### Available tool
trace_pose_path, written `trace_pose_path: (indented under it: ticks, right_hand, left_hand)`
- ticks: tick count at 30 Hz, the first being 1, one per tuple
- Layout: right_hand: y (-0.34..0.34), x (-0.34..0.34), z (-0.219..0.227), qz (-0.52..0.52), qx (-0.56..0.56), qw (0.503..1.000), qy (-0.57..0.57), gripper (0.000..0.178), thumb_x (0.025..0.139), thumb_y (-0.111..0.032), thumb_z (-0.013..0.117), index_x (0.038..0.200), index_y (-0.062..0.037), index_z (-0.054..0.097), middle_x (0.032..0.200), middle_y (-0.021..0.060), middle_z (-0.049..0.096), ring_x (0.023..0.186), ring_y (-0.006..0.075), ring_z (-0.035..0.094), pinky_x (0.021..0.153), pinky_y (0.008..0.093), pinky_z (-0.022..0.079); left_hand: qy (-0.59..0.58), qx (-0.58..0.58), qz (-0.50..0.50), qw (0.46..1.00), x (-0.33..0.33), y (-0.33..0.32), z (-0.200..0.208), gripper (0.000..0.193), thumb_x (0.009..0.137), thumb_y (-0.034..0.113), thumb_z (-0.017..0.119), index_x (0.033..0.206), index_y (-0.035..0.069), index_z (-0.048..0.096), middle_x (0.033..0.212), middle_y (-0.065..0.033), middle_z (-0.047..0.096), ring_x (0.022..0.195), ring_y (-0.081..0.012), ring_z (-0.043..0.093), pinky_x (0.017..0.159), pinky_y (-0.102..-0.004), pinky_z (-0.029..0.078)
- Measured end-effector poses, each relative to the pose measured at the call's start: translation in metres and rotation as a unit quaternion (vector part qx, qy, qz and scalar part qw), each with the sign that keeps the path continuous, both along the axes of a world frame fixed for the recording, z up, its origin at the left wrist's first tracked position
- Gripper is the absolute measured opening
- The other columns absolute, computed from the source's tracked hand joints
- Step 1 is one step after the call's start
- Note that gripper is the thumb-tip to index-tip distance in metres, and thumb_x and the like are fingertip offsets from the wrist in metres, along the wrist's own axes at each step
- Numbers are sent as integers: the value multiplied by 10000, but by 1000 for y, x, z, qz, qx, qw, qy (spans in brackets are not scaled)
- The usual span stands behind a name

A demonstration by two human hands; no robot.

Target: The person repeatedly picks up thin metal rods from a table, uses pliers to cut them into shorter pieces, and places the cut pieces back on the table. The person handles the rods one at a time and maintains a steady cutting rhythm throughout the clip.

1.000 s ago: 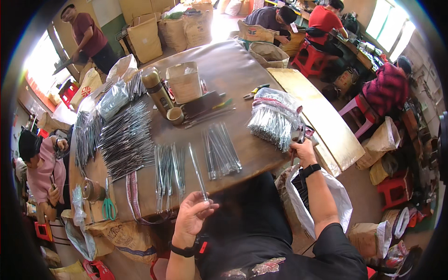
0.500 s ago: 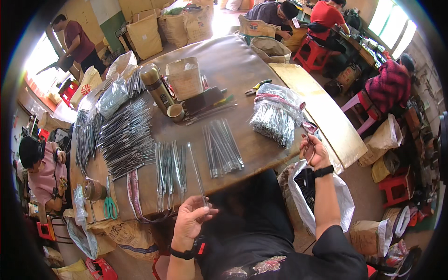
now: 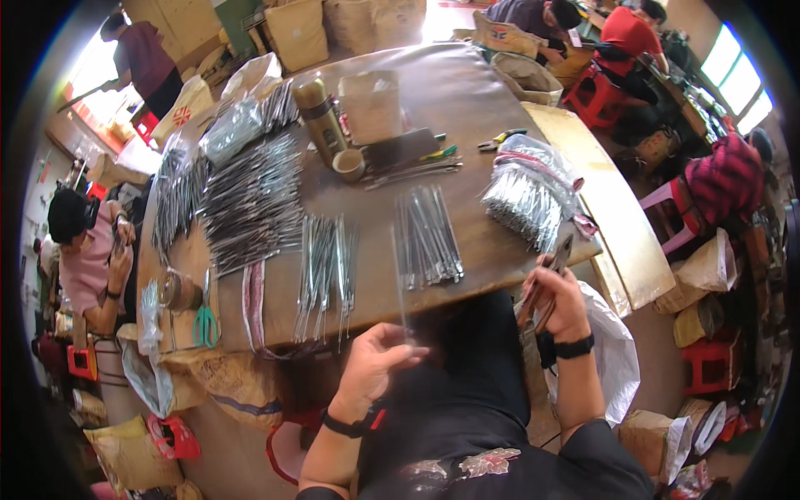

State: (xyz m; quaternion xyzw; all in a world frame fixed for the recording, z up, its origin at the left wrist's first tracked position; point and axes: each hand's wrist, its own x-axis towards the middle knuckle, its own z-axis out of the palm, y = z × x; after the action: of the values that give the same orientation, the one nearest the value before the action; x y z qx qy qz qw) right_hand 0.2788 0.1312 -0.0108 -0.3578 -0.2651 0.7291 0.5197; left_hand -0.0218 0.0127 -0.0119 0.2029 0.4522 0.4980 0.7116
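Note:
My left hand [image 3: 375,362] pinches the lower end of a thin metal rod [image 3: 398,275], which stands upright and is blurred by motion. In my right hand [image 3: 565,304] is a pair of pliers [image 3: 562,252], jaws pointing up past the table edge; whether the jaws are parted is hard to make out. Beyond the held rod lies a loose row of similar rods [image 3: 427,237]. A second row [image 3: 327,267] lies to its left, beside a big heap of dark rods [image 3: 250,196]. Past my right hand rests a plastic-wrapped bundle of rods [image 3: 527,204].
A thermos [image 3: 321,117], a small cup [image 3: 349,165] and a square container [image 3: 369,104] stand mid-table. Yellow-handled pliers [image 3: 502,140] lie near the bundle. Teal scissors [image 3: 205,325] hang at the left edge. A white sack [image 3: 612,358] is beside my right arm. Several people sit or stand around.
My left hand has moved right with the rod. My right hand has turned, so the pliers' jaws now show pointing up. The whole view has shifted slightly.

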Motion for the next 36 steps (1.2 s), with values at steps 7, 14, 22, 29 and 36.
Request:
trace_pose_path:
  ticks: [7,14,22,29,36]
  right_hand:
    - [-58,-78,25,58,37,995,-69,118,867,-6,620,935,-24,527,838,120,672,746,188,685,645,286,565]
    - [-73,-97,24,50,98,983,-147,84,846,10,654,907,13,595,833,84,679,757,140,670,701,248,537]
    - [-82,-112,12,104,126,971,-177,65,851,-7,656,872,27,605,738,98,666,637,149,643,551,251,521]
    - [-66,-107,10,-62,110,980,-152,204,885,-14,595,1061,38,505,836,142,643,685,184,649,483,306,545]
    - [-59,-93,3,96,43,984,-145,111,838,-11,655,920,18,586,798,115,646,694,177,647,608,289,530]
  left_hand:
    - [9,30,-24,999,20,0,-1,225,808,-50,649,1003,25,566,911,-77,641,849,-252,689,677,-293,581]
    - [5,53,-1,999,18,-5,4,195,799,-77,660,934,25,561,893,-83,646,830,-227,688,712,-307,583]
    - [49,109,4,993,15,-5,-5,187,776,-68,702,917,-4,596,867,-106,686,813,-197,688,724,-296,572]
    - [92,72,0,993,3,-9,-11,197,778,-86,685,940,-14,598,851,-118,690,786,-203,694,729,-306,575]
    - [62,63,-82,993,14,-6,-1,185,790,-120,629,946,-34,581,948,-86,638,895,-199,672,795,-307,566]
